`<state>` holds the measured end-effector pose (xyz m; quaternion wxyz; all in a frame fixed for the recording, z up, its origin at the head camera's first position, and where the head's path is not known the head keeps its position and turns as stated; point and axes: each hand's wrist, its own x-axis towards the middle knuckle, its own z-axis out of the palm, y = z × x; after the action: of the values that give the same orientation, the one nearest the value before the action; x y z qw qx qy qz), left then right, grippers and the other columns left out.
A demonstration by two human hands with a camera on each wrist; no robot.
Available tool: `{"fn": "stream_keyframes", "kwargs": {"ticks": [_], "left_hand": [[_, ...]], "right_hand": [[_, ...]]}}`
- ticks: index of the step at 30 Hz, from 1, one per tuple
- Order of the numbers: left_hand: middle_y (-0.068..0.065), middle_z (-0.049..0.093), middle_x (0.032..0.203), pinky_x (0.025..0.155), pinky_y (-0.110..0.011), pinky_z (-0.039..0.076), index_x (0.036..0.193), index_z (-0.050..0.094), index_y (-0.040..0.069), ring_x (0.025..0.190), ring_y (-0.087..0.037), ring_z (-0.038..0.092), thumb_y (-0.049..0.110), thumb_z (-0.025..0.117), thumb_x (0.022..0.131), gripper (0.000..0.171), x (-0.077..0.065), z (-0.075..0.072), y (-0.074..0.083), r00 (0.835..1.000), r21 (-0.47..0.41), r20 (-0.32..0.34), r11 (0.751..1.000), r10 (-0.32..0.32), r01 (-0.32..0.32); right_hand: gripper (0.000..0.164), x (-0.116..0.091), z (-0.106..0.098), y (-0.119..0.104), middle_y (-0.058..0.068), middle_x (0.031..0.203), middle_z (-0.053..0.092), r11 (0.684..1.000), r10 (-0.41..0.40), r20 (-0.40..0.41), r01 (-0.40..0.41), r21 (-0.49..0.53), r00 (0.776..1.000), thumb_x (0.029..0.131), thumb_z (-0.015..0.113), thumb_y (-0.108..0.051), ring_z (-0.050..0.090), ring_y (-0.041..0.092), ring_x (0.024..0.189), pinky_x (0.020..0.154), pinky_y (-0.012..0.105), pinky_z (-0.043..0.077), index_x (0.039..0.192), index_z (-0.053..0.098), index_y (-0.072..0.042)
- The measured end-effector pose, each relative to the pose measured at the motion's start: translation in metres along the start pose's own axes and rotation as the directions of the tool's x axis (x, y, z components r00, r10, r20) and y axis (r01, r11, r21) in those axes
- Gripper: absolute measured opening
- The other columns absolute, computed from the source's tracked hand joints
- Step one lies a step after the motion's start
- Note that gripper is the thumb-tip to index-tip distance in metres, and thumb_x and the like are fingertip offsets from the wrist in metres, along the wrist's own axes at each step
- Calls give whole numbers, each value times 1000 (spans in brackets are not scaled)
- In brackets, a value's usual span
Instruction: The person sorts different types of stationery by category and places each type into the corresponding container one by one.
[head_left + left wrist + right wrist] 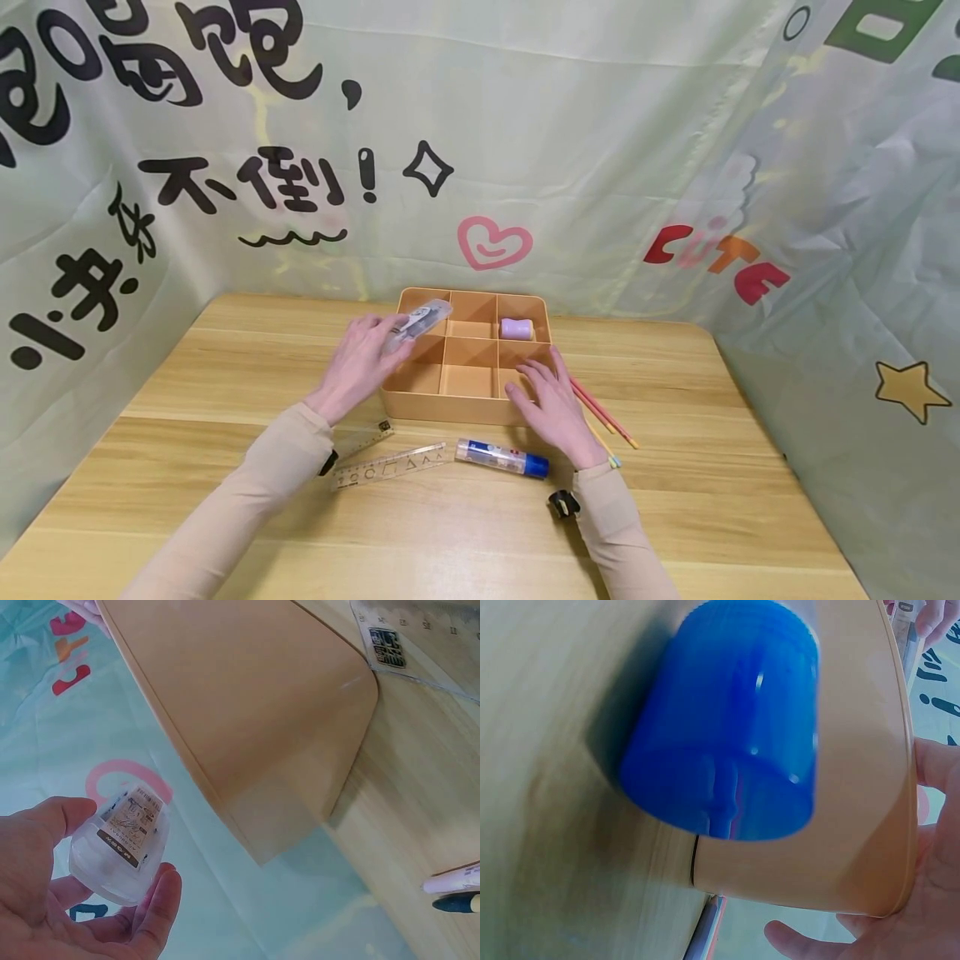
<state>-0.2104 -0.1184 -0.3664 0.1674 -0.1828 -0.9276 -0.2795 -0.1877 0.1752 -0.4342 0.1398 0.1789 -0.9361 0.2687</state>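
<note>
My left hand (360,358) grips a translucent plastic case with a printed label (423,321), which looks like a correction tape, above the box's left side. In the left wrist view, thumb and fingers curl round this correction tape (124,844). The tan box (442,408) has several compartments. Over its front right compartment, my right hand (558,412) spreads relaxed fingers, with nothing held. Its fingers reach over the box rim in the right wrist view; whether they press on it I cannot tell. A lilac spool-like roll (516,329) lies in the back right compartment.
A glue stick (498,458) with a blue cap lies before the box, beside a clear ruler (393,465). Another clear ruler piece (363,439) lies partly behind my left wrist. Thin red sticks (600,408) lie right of the box. A printed cloth (585,183) hangs behind the table.
</note>
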Motion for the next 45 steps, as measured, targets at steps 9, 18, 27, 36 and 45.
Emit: {"fn": "stream_keyframes", "kwargs": {"ticks": [9, 18, 27, 36, 45], "left_hand": [[-22, 61, 107, 73, -46, 48, 128, 59, 2, 94, -33, 51, 27, 62, 92, 43, 5, 4, 6, 1000, 11, 28, 1000, 11, -12], [-19, 59, 107, 75, -46, 49, 130, 58, 5, 97, -31, 49, 27, 61, 92, 44, 11, 10, 9, 997, 22, 72, 1000, 0, -1], [-17, 60, 101, 72, -44, 49, 127, 60, 5, 94, -30, 50, 27, 63, 90, 43, 21, 21, 13, 997, 54, 82, 998, 10, -14], [-18, 60, 102, 69, -41, 50, 124, 62, 3, 89, -30, 48, 24, 65, 88, 41, 34, 34, 19, 995, 66, 94, 997, 21, -28], [-19, 60, 101, 70, -44, 50, 123, 61, 3, 91, -33, 48, 23, 64, 88, 40, 41, 42, 21, 994, 94, 102, 995, 29, -38]], "right_hand": [[51, 0, 0, 0, 23, 133, 54, 1000, -1, 5, 1, -5, 1000, 98, 51, -38, 6, 36, 142, 114, 57, 18, 124, 61, 4], [50, 0, 0, 0, 24, 132, 54, 1000, -10, -2, 10, -6, 1000, 97, 52, -37, 10, 40, 141, 114, 57, 17, 123, 61, 5], [50, 0, -1, 0, 23, 132, 54, 1000, -6, 1, 6, -9, 1000, 97, 52, -38, 8, 38, 142, 114, 56, 19, 122, 62, 4], [50, 0, -1, 1, 23, 133, 54, 1000, 0, 2, 0, -4, 1000, 98, 51, -38, 5, 34, 143, 114, 54, 19, 122, 62, 4], [50, 1, 0, 2, 24, 132, 55, 1000, -19, -1, 19, -15, 1000, 98, 51, -38, 9, 39, 141, 114, 56, 16, 122, 62, 5]]}}
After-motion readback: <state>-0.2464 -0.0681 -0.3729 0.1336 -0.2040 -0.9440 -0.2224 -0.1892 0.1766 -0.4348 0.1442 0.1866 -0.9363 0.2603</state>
